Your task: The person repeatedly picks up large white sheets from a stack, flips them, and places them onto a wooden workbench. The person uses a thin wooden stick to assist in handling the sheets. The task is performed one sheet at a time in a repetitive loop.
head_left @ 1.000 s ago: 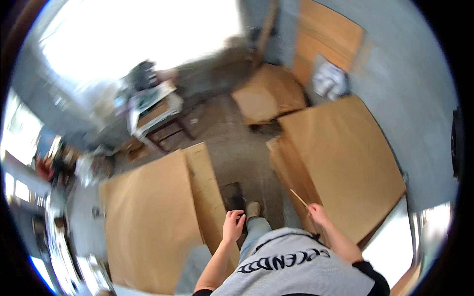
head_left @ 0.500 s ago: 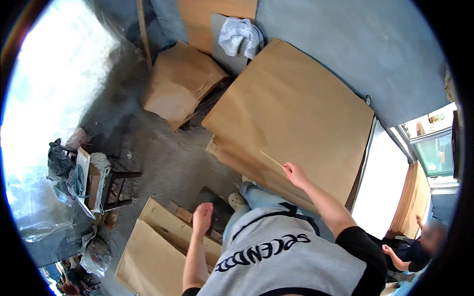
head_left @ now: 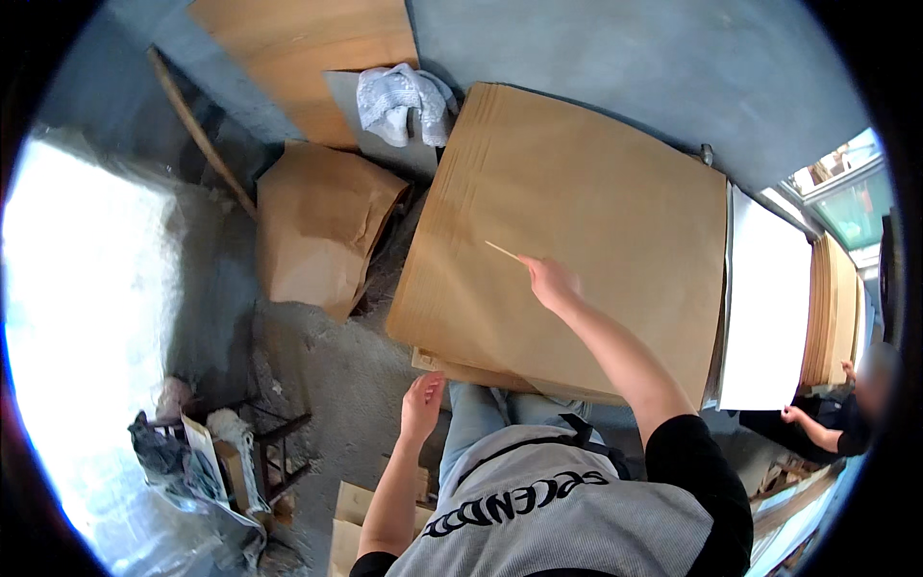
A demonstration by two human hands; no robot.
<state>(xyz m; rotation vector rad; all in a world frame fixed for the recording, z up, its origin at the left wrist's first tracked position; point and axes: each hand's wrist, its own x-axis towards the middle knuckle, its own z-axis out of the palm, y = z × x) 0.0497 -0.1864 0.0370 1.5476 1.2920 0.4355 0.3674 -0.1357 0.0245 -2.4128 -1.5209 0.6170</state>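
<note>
My right hand [head_left: 556, 283] reaches out over a large stack of brown sheets [head_left: 567, 173], paper or board. It is closed on a thin pale wooden stick [head_left: 502, 251], whose free end points left above the top sheet. My left hand [head_left: 422, 396] hovers by the near left corner of the stack, fingers loosely bent with nothing visible in them. Whether it touches the edge of the lower sheets [head_left: 481, 373] I cannot tell.
Folded brown paper [head_left: 322, 226] stands left of the stack. A whitish cloth [head_left: 404, 96] hangs behind it. White sheets [head_left: 766, 308] lie to the right, where a co-worker's hand [head_left: 794, 413] touches their edge. At lower left is a dark stool [head_left: 281, 452] with rags.
I have moved closer to the stack. My right hand has carried the stick farther over the top sheet, and my left hand has come up to the stack's near corner.
</note>
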